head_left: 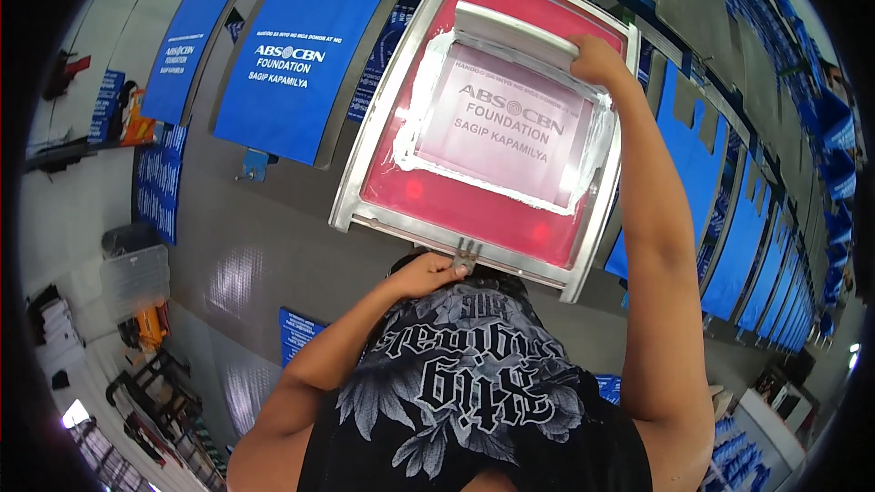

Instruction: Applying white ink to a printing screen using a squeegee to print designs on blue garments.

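Observation:
A silkscreen frame (357, 173) with silver metal edges and red mesh (474, 210) lies in front of me. White ink (410, 148) is smeared around a pale printing window with mirror-free lettering. Near the far end of that window, my right hand (600, 62) grips the right end of a long squeegee (515, 39), which lies across the mesh. At the frame's near edge, my left hand (427, 274) pinches a small metal bracket (466, 255), thumb and fingers closed round its lower part. The squeegee's blade edge is hard to make out.
Blue bags (283, 64) with white print lie flat on boards to the left. More blue bags (679, 141) on boards run in a row down the right side. Grey boards (702, 9) stand at the far right. A grey table surface (273, 205) stretches to the left.

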{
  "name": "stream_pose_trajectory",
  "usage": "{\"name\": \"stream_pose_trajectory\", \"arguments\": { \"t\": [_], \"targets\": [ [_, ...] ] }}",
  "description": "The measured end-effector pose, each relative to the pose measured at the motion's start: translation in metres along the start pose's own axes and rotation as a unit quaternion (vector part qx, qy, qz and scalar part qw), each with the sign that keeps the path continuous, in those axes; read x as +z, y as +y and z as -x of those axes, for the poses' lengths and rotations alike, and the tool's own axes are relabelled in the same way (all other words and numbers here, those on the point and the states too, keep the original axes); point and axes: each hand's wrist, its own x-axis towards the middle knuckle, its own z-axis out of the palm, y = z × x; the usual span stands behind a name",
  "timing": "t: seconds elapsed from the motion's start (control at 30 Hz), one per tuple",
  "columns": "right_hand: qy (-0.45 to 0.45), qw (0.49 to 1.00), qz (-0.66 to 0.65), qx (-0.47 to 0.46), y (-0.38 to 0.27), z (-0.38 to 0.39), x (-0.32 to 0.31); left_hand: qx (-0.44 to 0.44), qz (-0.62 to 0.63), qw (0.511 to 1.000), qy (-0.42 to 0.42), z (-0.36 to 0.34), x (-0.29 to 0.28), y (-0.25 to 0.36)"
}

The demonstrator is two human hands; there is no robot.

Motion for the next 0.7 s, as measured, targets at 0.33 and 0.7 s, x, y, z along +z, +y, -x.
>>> {"name": "stream_pose_trajectory", "arguments": {
  "t": [0.33,0.7],
  "targets": [
    [0.001,0.999,-0.047,0.026,-0.122,0.213,0.04,-0.005,0.103,0.995,-0.009,0.002,0.0,0.012],
    [0.047,0.997,-0.035,0.041,-0.076,0.254,0.055,-0.104,0.069,0.988,0.088,-0.021,0.007,-0.019]
  ]
}}
